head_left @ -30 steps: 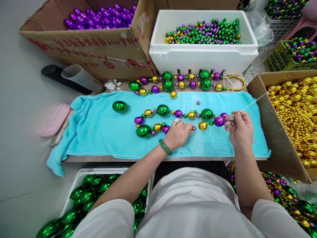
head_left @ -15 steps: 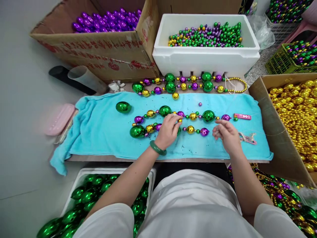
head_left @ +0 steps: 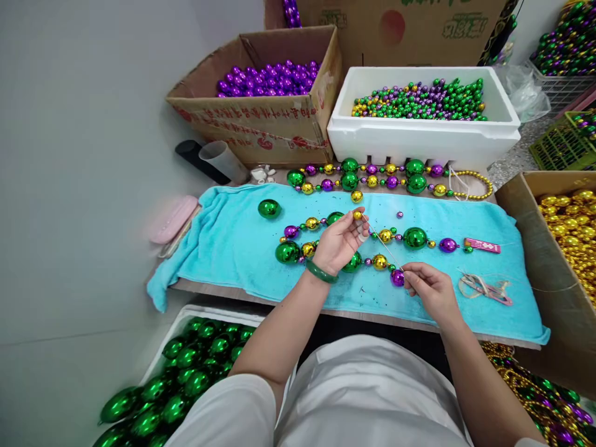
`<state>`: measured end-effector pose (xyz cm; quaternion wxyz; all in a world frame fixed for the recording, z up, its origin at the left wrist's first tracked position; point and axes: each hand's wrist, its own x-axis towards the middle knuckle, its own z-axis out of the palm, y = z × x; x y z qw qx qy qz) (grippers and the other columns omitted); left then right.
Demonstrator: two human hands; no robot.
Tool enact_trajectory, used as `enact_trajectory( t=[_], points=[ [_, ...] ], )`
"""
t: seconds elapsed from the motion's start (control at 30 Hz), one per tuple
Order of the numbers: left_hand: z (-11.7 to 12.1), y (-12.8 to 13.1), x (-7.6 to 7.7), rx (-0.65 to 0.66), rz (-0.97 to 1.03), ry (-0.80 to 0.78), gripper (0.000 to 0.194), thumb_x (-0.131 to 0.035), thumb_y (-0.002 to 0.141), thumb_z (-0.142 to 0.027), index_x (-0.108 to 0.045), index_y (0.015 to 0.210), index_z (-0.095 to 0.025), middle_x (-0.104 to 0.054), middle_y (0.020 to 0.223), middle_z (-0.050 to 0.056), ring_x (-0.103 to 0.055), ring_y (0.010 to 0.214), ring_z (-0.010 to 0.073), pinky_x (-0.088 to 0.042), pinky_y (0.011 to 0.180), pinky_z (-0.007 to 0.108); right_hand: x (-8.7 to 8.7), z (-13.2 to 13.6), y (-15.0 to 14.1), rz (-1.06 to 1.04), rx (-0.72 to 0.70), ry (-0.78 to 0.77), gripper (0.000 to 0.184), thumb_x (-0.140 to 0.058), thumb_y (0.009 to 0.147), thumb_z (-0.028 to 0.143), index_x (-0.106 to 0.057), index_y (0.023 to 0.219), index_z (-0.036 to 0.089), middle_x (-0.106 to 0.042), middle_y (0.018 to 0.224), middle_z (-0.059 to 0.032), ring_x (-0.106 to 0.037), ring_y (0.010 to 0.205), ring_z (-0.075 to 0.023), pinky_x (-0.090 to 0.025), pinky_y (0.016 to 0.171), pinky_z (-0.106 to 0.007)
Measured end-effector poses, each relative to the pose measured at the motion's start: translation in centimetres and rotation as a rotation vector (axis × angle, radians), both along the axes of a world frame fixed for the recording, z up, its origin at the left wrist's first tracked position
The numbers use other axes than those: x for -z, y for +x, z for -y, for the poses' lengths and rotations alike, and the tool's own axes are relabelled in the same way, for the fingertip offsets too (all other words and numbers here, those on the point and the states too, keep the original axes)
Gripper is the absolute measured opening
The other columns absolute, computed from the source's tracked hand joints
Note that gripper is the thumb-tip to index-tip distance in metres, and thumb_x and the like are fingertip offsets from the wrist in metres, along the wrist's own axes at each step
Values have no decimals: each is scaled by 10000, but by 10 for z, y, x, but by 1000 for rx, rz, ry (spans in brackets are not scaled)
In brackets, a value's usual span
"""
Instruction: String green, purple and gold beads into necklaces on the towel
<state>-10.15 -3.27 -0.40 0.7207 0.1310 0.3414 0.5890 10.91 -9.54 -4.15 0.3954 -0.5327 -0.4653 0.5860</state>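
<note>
My left hand (head_left: 339,241), a green bangle at its wrist, pinches a small gold bead (head_left: 357,215) between thumb and fingertips. A long thin needle (head_left: 384,244) slants from that bead down to my right hand (head_left: 432,289), whose thumb and fingers are closed on its lower end. Whether the tip is inside the bead's hole I cannot tell. Under and around both hands, a strand of green, gold and purple beads lies in a loop on the turquoise towel (head_left: 223,248); one large green bead (head_left: 415,238) is on its upper row. My left hand hides part of it.
A beaded necklace (head_left: 349,180) lies behind the towel. Loose on the towel are a green bead (head_left: 269,208) and a gold bead (head_left: 356,196). A white foam box (head_left: 419,139), a cardboard box (head_left: 246,124) of purple beads and another box (head_left: 526,211) of gold beads surround the table.
My left hand has lifted the small gold bead and turned palm up. My right hand has come lower, with the needle now showing between the hands. The whole view has shifted.
</note>
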Motion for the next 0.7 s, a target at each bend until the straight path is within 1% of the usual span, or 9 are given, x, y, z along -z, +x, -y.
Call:
enact_trajectory(
  t=[0.17,0.33,0.4,0.5,0.53,0.6,0.67,0.7],
  points=[
    [1,-2,-2,0,-44,55,231,-468,921,-172,-670,1021,-120,-680,824,58,-650,739,113,-520,695,233,-1,0,2,-1,-15,-1,273,-679,738,397,-702,856,152,-601,585,-4,-527,530,-102,-449,486,-230],
    [0,-6,-5,6,-116,88,212,-518,900,-186,-681,1024,-133,-661,822,53,-632,738,111,-508,702,241,0,0,4,11,-26,-1,261,-676,745,391,-706,856,157,-587,575,3,-502,518,-93,-419,476,-222],
    [-1,-8,-5,14,-180,111,201,-555,885,-218,-691,1009,-137,-646,799,45,-616,725,106,-497,688,239,-1,-1,6,28,-26,1,262,-681,738,393,-705,847,155,-582,570,1,-500,522,-96,-410,472,-220],
    [-1,-9,-3,37,-364,165,215,-616,853,-306,-716,945,-140,-613,723,29,-568,669,91,-458,632,219,-2,-2,7,57,-39,9,269,-683,733,400,-697,840,152,-579,570,-1,-506,535,-101,-404,468,-217],
    [0,-9,-3,63,-435,189,237,-631,840,-341,-723,926,-140,-602,698,25,-548,648,87,-442,613,215,-2,-3,7,58,-50,10,269,-679,737,402,-690,839,153,-577,572,0,-506,536,-100,-405,469,-215],
    [3,-9,-4,179,-569,238,302,-638,823,-412,-731,925,-144,-605,696,28,-528,633,90,-426,597,221,-2,-5,4,44,-66,11,265,-666,750,409,-668,828,156,-573,576,5,-500,532,-96,-408,473,-213],
    [4,-14,-5,329,-719,277,357,-634,810,-460,-727,982,-161,-643,759,45,-550,668,115,-439,619,243,-1,-6,1,15,-58,15,264,-652,761,419,-640,816,161,-569,582,8,-496,526,-94,-415,476,-215],
    [2,-19,-6,364,-814,294,363,-632,808,-464,-722,1011,-176,-663,805,54,-570,709,134,-452,650,257,-1,-6,0,1,-46,19,266,-647,766,423,-630,819,163,-571,590,7,-500,529,-95,-421,481,-217]
  ],
)
